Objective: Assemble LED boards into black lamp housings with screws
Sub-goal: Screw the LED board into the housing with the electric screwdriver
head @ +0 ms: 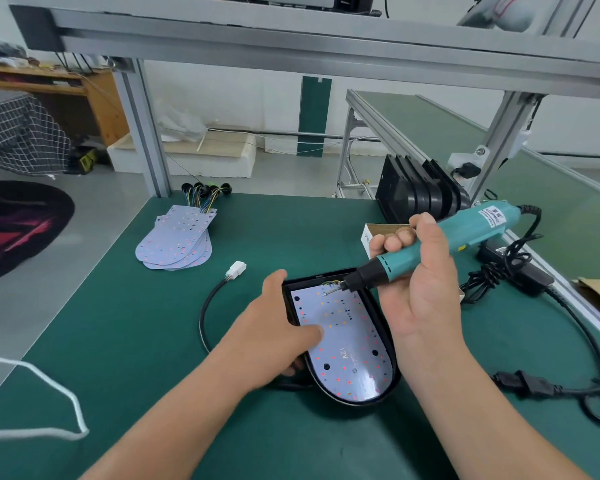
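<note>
Black lamp housing [355, 402] is seen flat on the green bench [146, 341], near its front middle. White LED board [347, 341] is seated inside the housing, red dots up, "12V" print visible. The housing's left edge is gripped by the left hand [274, 327], thumb laid across the board, fingers curled under the rim. Teal electric screwdriver [447, 237] is held by the right hand [420, 275] just above the housing's right side, fingers wrapped round the barrel; the bit [331, 291] is angled down to the board's far edge, next to coloured wires there. Whether the bit touches a screw cannot be told. Left of the housing, a black cable [204, 313] ending in a white connector [236, 270] is laid on the bench. Farther left and behind the housing, a fanned stack of spare LED boards [175, 244] with wire leads is seen. Behind the housing to the right, a row of empty black housings [416, 192] is stood on edge, with a small cardboard box [383, 230] in front. Right of the housing, a black power adapter [515, 271] and coiled cord are seen.
</note>
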